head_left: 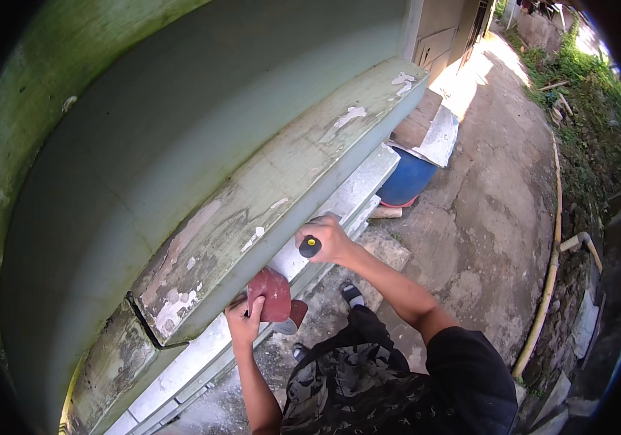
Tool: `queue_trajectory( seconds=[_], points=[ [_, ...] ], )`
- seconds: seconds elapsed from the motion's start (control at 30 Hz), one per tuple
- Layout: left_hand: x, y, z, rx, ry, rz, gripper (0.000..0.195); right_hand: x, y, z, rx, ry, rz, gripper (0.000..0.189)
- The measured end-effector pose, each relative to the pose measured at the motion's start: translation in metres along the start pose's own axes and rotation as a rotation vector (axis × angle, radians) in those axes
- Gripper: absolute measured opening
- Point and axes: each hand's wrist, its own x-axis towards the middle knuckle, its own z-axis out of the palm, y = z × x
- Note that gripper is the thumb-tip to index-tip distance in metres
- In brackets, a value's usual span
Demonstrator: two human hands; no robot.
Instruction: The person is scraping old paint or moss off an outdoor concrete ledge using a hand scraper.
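My left hand [244, 321] grips a curled sheet of red-brown sandpaper [269, 296] at the edge of the wall ledge. Part of the sheet bends down, showing its pale back. Up and to the right, my right hand [325, 239] is closed around a dark handle with a yellow end [310, 246]; the tool's working end is hidden. Both hands are over the white lower ledge [356, 182], just outside the upper green ledge [288, 157], whose paint is peeling in patches.
A blue barrel [405, 176] with boards [432, 128] on top stands beyond the ledge's end. Concrete path [484, 217] runs along the right, bordered by a pipe [547, 293] and plants. A green wall [180, 109] rises on the left. My sandalled feet stand below the ledge.
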Motion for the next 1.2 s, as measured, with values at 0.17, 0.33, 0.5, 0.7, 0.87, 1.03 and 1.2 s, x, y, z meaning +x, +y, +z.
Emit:
queue_trajectory(
  seconds=[0.17, 0.33, 0.5, 0.7, 0.87, 1.03, 1.2],
  points=[
    [0.003, 0.01, 0.002, -0.034, 0.007, -0.006, 0.029, -0.012, 0.003, -0.003, 0.082, -0.003, 0.04, 0.015],
    [0.001, 0.015, 0.0, -0.071, 0.053, -0.023, 0.031, 0.011, -0.036, -0.016, 0.032, 0.029, -0.062, 0.014],
    [0.003, 0.011, 0.003, -0.038, 0.031, -0.004, 0.03, -0.003, 0.007, 0.002, 0.085, 0.047, -0.01, 0.021],
    [0.001, 0.016, 0.001, -0.059, 0.056, -0.002, 0.03, -0.006, -0.031, 0.008, 0.049, -0.049, -0.107, 0.012],
    [-0.001, 0.008, 0.001, -0.042, 0.049, -0.025, 0.029, 0.006, -0.044, 0.009, 0.15, 0.0, -0.083, 0.016],
    [0.006, 0.015, 0.007, -0.043, 0.046, -0.029, 0.029, 0.006, 0.011, 0.012, -0.004, 0.02, 0.012, 0.018],
    [-0.001, 0.007, 0.002, -0.041, 0.044, -0.044, 0.032, 0.003, -0.012, 0.011, 0.093, 0.002, -0.051, 0.018]
  ],
)
